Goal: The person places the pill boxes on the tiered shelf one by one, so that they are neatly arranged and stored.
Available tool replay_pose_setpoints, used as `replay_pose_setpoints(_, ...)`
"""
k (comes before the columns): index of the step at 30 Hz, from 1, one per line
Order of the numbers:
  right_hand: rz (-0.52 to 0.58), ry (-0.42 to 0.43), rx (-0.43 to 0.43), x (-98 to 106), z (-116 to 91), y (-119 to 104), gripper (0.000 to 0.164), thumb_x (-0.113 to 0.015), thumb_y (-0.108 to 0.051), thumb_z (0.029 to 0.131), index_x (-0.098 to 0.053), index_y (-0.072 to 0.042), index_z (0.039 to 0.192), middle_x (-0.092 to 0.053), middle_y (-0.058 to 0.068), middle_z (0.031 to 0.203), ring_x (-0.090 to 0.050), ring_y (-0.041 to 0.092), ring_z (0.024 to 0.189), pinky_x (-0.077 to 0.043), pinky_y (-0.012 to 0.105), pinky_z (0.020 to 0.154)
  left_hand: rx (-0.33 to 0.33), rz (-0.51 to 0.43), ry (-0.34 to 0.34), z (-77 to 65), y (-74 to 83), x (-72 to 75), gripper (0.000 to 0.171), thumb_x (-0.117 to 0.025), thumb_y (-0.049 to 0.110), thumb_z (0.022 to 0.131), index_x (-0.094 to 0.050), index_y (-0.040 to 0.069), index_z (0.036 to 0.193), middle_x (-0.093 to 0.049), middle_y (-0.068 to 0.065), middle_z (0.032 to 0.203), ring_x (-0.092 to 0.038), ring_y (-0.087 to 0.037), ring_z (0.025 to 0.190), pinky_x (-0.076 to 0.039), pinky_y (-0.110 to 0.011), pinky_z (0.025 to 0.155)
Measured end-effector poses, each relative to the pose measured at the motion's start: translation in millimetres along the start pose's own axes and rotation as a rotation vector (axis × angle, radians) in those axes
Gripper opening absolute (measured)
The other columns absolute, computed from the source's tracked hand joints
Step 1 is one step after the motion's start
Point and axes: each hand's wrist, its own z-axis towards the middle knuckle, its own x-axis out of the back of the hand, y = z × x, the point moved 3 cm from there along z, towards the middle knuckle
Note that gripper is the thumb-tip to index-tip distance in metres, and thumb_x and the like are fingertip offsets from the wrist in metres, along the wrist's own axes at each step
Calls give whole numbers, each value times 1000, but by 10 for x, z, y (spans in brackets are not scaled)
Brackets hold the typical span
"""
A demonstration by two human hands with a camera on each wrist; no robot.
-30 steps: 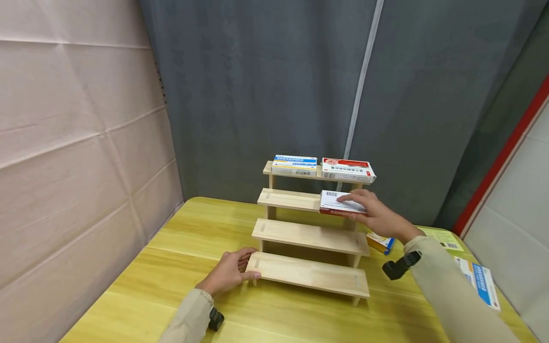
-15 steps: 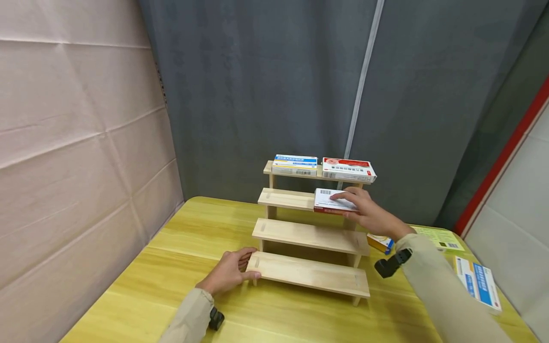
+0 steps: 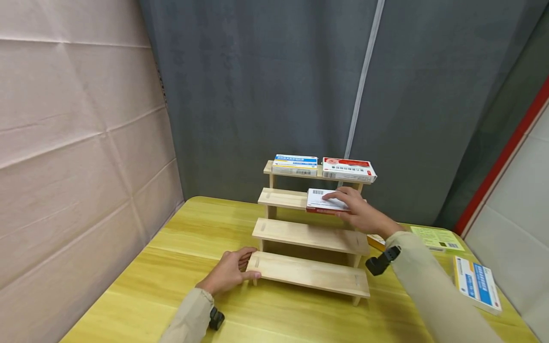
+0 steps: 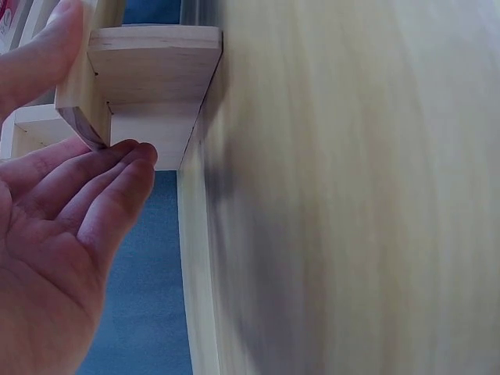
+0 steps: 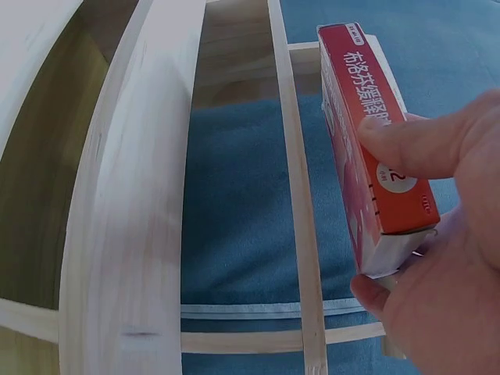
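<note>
My right hand [image 3: 362, 212] grips a medicine box [image 3: 317, 202], white on its upward face with a dark red front edge. The box lies flat over the second tier from the top of a stepped wooden display stand [image 3: 309, 233], right of its middle. In the right wrist view the thumb presses the red side of the medicine box [image 5: 351, 101], with other fingers around the far side. My left hand [image 3: 227, 271] holds the left end of the lowest step. The left wrist view shows the thumb on one face of the board [image 4: 82, 86] and the fingers against the other.
On the top tier lie a blue-and-white box [image 3: 294, 165] and a red-and-white box [image 3: 348, 169]. Right of the stand, a partly hidden orange box [image 3: 375, 242], a yellow-green box [image 3: 437, 238] and a white-and-blue box [image 3: 477, 283] lie on the table [image 3: 171, 267]. A grey curtain [image 3: 257, 95] hangs behind.
My right hand has shifted the medicine box leftward along the second tier. The left hand stays on the lowest step.
</note>
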Motion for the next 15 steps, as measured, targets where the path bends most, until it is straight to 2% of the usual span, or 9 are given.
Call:
replay_pose_setpoints(8,-25,-3,1,-15,60,-34,42,-58,4,95,-57,-10,135,-43,29,143,-39,46,130,-38,69,106,8,14,1,1,-4,-1,79,-78,43,85,-49,1,145,-54,-23,147,-58,-40,131,-53,-47,109)
replay_pose_setpoints(15,-24,-28,-2,-36,138,-70,42,-59,2,96,-58,-11,136,-44,28,145,-40,45,133,-39,68,110,15,12,-1,5,-17,-6,80,-78,44,84,-49,1,145,-55,-22,146,-58,-39,132,-53,-46,109)
